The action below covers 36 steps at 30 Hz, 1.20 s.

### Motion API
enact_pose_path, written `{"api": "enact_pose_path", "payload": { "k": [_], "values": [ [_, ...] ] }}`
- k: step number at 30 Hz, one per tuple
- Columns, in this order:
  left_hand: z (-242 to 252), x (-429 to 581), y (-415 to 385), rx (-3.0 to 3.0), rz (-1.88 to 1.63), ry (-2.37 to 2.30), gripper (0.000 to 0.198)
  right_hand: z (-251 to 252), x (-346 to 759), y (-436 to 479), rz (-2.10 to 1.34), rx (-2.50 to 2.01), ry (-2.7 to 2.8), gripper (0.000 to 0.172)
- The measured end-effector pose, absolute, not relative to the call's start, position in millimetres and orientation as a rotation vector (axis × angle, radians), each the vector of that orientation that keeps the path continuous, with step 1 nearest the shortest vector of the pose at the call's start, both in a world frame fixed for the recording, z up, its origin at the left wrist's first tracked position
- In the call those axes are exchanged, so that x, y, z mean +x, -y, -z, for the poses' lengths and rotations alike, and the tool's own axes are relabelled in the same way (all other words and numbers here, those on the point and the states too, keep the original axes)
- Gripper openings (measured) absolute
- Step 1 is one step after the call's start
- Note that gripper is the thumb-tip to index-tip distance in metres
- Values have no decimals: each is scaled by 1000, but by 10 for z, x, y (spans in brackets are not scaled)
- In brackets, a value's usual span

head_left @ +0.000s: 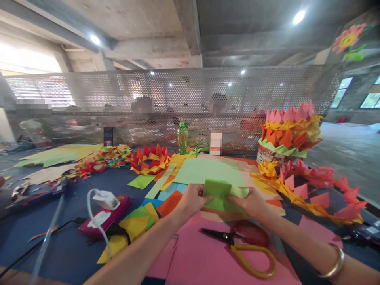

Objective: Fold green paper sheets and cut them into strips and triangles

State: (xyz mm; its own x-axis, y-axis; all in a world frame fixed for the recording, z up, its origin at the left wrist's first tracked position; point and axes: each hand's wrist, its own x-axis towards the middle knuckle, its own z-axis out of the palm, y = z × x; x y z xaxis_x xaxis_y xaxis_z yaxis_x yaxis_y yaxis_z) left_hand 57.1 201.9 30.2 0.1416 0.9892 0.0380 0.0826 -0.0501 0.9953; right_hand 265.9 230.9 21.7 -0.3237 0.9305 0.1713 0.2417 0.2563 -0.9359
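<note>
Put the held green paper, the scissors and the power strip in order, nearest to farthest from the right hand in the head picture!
1. Green paper: held in the right hand.
2. Scissors: near side, on pink paper.
3. Power strip: over to the left.

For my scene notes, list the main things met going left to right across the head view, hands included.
Magenta power strip → red-and-orange folded-paper ring → left hand → green paper → right hand → tiered folded-paper piece → pink flower.
</note>
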Motion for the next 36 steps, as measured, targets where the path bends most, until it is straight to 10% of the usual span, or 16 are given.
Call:
{"api": "enact_pose_path", "payload": {
  "k": [4,21,36],
  "values": [
    [-436,607,-1932,1230,-1005,-1033,29,-396,2672,-2251,-1422,-1006,1634,50],
    [-425,627,-1883,1031,-866,-1130,50,-374,2677,-2307,-1315,-1068,1580,48],
    [-310,676,-1917,1517,-1119,-1314,15,-268,2637,-2318,-740,-1131,1633,26]
  ]
}}
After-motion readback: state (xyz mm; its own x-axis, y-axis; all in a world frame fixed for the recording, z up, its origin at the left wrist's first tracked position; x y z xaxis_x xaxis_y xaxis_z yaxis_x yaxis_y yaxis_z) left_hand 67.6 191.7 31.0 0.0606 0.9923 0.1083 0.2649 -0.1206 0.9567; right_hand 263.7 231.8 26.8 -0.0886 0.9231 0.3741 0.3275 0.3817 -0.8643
